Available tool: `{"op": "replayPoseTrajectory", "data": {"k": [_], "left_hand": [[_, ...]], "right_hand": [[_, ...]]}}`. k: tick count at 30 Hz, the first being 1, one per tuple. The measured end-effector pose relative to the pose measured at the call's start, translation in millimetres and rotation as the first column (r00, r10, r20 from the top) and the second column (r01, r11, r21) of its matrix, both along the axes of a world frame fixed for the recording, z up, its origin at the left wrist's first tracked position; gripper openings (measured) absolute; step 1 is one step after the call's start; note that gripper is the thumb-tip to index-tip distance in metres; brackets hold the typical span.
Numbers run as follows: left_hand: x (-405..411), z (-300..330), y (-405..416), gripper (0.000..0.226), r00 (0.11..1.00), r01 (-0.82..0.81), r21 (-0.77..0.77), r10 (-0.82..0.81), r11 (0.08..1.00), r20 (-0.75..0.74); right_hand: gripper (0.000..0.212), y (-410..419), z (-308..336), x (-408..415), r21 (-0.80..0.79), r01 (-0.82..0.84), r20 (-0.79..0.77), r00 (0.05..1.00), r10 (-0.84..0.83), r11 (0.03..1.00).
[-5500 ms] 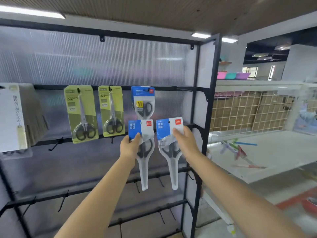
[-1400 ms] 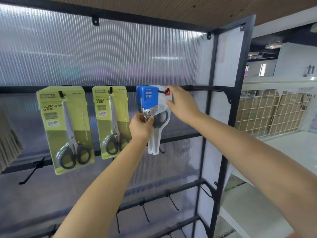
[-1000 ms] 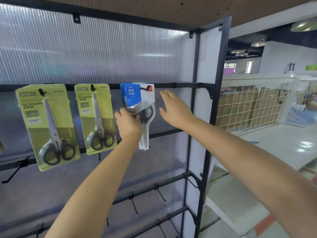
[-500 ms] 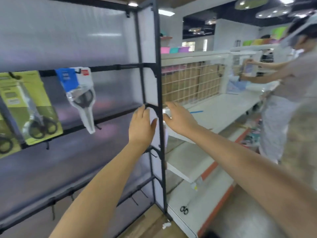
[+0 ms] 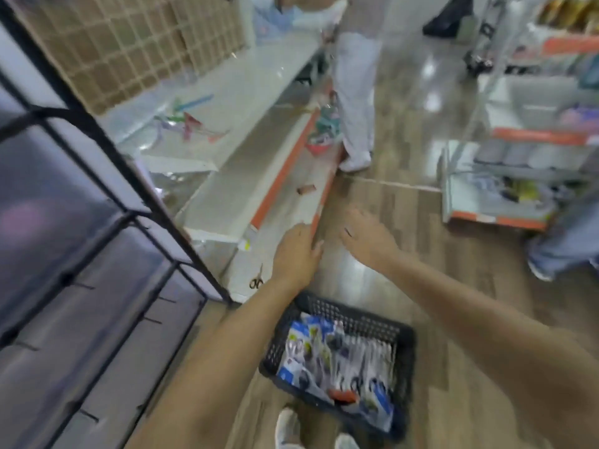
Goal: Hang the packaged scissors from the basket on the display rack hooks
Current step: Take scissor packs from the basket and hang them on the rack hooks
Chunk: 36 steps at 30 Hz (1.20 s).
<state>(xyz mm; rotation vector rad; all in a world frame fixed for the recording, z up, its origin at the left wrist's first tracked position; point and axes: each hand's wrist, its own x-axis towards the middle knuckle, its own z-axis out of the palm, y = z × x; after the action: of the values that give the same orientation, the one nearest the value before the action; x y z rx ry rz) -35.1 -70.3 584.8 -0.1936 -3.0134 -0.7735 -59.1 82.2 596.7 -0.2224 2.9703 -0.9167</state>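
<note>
Display rack [image 5: 97,202] at left of frame — black metal bars, ribbed translucent panels. My left hand [image 5: 296,254] centre frame, fingers loosely together, holding nothing. My right hand [image 5: 366,236] just right of it, fingers spread, empty. Basket [image 5: 402,345] lower centre — black perforated plastic; packaged scissors [image 5: 337,361] inside, glossy blue-white cards. Judgement: reach down, pinch one pack by its card top, keeping hang-hole clear.

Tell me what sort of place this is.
Most likely a retail shop being stocked: white shelving with orange edge strips, a black metal display rack with hooks, and a black plastic basket of packaged scissors.
</note>
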Motion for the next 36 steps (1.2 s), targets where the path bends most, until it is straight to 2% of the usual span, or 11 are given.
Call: {"op": "replayPoseTrajectory", "data": {"k": [4, 6, 11, 17, 20, 24, 28, 32, 36], "left_hand": [[16.7, -63.7, 21.4, 0.027, 0.980, 0.104, -0.020, -0.100, 0.994, 0.171], [23.5, -97.8, 25.7, 0.028, 0.955, 0.119, -0.002, -0.114, 0.993, 0.275], [47.9, -189.5, 22.0, 0.026, 0.880, 0.166, -0.025, -0.136, 0.986, 0.454], [65.8, -300.6, 7.3, 0.014, 0.780, 0.248, -0.072, -0.155, 0.966, 0.607], [59.9, -356.5, 1.7, 0.012, 0.763, 0.238, -0.090, -0.129, 0.967, 0.633], [46.3, -428.7, -2.4, 0.018, 0.764, 0.168, -0.124, -0.049, 0.978, 0.643], [28.7, -504.8, -7.4, 0.011, 0.769, 0.157, -0.121, -0.045, 0.980, 0.637], [6.2, -578.0, -15.8, 0.013, 0.768, 0.170, -0.133, -0.047, 0.976, 0.638], [-21.9, -642.3, -21.0, 0.010, 0.799, 0.140, -0.120, -0.041, 0.983, 0.600]], "right_hand": [[0.038, 31.6, -70.3, 30.8, 0.016, 0.157, 0.212, 0.965, -0.157, 0.987], [0.041, 38.4, -107.6, 47.7, 0.009, 0.220, 0.305, 0.928, -0.212, 0.976], [0.042, 44.6, -209.7, 98.3, 0.016, 0.387, 0.549, 0.767, -0.332, 0.922], [0.028, 44.3, -327.0, 136.7, 0.080, 0.523, 0.673, 0.600, -0.433, 0.849], [0.022, 42.7, -378.3, 138.6, 0.085, 0.544, 0.682, 0.579, -0.447, 0.835], [0.026, 35.5, -446.3, 129.8, 0.096, 0.529, 0.691, 0.575, -0.439, 0.843], [0.035, 22.6, -523.1, 106.2, 0.106, 0.480, 0.716, 0.571, -0.402, 0.871], [0.051, 4.4, -599.1, 69.7, 0.051, 0.444, 0.693, 0.630, -0.352, 0.895], [0.046, -10.7, -676.3, 28.9, -0.026, 0.439, 0.662, 0.681, -0.314, 0.898]]}}
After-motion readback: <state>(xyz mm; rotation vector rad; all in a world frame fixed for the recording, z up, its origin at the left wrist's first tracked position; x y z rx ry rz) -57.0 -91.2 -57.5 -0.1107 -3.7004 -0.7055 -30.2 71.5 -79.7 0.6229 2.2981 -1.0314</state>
